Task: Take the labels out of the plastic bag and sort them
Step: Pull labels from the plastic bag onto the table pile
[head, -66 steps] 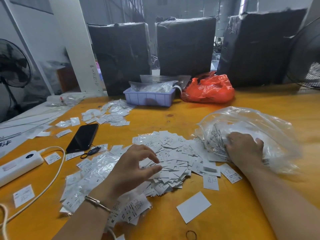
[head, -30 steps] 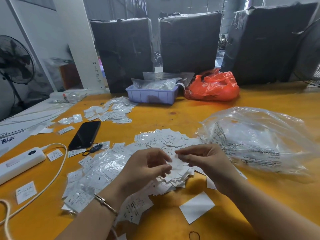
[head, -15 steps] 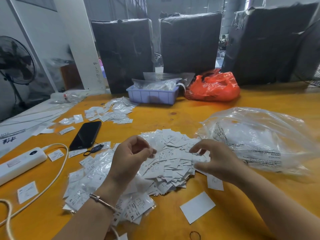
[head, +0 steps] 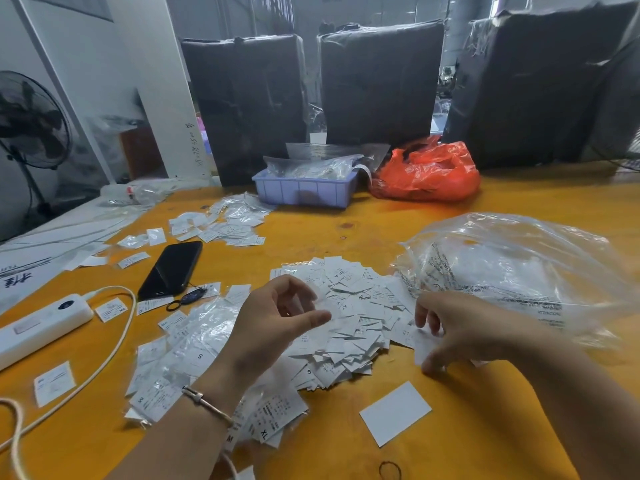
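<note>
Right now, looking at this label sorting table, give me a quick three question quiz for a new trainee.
1. True or false: the black phone lies on the yellow table.
2. What stands beside the orange bag? A) purple tray B) stapler C) mug
3. Fill in: the clear plastic bag lies nearest the person's ____ hand.

Key: 1 true. 2 A. 3 right; the right hand reaches the loose label pile, and the left hand hovers above it.
</note>
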`<action>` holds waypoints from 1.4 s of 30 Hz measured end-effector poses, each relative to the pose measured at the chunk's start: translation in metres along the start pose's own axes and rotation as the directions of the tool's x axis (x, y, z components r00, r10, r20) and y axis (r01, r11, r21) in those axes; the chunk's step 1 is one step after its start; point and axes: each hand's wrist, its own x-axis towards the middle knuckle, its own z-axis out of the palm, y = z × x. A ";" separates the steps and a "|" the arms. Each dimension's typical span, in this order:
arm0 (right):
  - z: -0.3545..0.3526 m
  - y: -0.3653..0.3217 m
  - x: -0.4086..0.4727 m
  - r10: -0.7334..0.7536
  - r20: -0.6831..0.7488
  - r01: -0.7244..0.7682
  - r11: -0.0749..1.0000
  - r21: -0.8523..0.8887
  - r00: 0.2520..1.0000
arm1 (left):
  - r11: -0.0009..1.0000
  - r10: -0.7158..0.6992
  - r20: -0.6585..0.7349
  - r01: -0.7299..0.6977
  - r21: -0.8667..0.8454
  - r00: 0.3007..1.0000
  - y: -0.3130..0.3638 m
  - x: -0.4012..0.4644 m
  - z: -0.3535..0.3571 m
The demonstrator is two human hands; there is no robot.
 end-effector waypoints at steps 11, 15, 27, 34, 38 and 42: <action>-0.002 0.003 0.005 -0.019 -0.251 0.008 0.999 -0.045 0.968 | 0.998 0.038 0.133 -0.044 0.038 0.990 0.003 -0.004 0.001; 0.000 0.001 0.009 -0.031 -0.295 0.003 0.996 -0.094 0.955 | 0.999 0.024 0.106 -0.029 0.046 0.994 0.000 -0.002 0.001; -0.004 -0.011 0.004 0.083 -0.474 0.399 0.426 0.812 0.877 | 0.997 0.057 0.169 -0.048 -0.057 0.984 0.000 -0.003 0.003; 0.002 -0.025 -0.001 -0.003 -0.410 0.390 0.317 0.865 0.912 | 0.998 0.026 0.210 -0.013 -0.061 0.977 0.000 -0.003 0.006; 0.003 -0.028 -0.003 -0.027 -0.428 0.415 0.299 0.859 0.904 | 0.996 0.037 0.218 -0.018 -0.089 0.975 0.001 -0.004 0.007; 0.004 -0.032 -0.006 -0.026 -0.496 0.482 0.281 0.830 0.868 | 0.995 0.048 0.231 -0.025 -0.099 0.972 0.004 -0.005 0.008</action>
